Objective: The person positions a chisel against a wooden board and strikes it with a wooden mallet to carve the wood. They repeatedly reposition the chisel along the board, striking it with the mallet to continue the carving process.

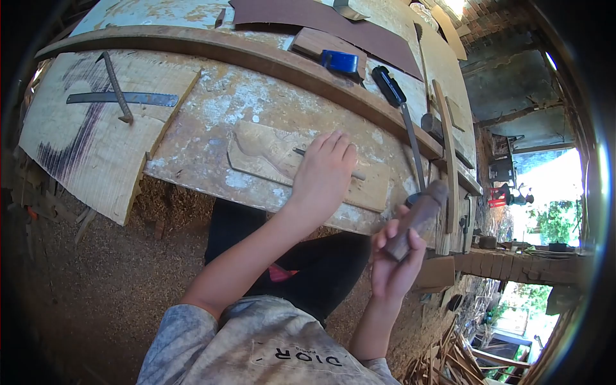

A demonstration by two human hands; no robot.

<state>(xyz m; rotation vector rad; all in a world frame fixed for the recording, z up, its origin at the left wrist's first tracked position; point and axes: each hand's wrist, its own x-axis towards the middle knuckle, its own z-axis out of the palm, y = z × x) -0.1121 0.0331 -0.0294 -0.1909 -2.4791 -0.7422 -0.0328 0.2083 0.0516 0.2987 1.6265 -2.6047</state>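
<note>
My left hand (326,168) rests over a carved wooden board (256,144), its fingers closed round a thin chisel (299,151) that lies nearly flat. One end of the tool shows left of the fingers, the other to their right. Shallow curved shapes are cut into the board's left part. Right of the board, at the bench's front edge, my right hand (398,247) is wrapped round a dark wooden mallet (418,218), tilted up and slightly blurred. The two hands are apart.
A long wooden beam (256,59) crosses the bench (212,115). Behind it lie a blue tool (340,61) and brown sheet (333,25). A black-handled saw (390,86) leans over the beam. At left, a metal blade (151,99) and bent rod (114,83) lie on a plank (122,141).
</note>
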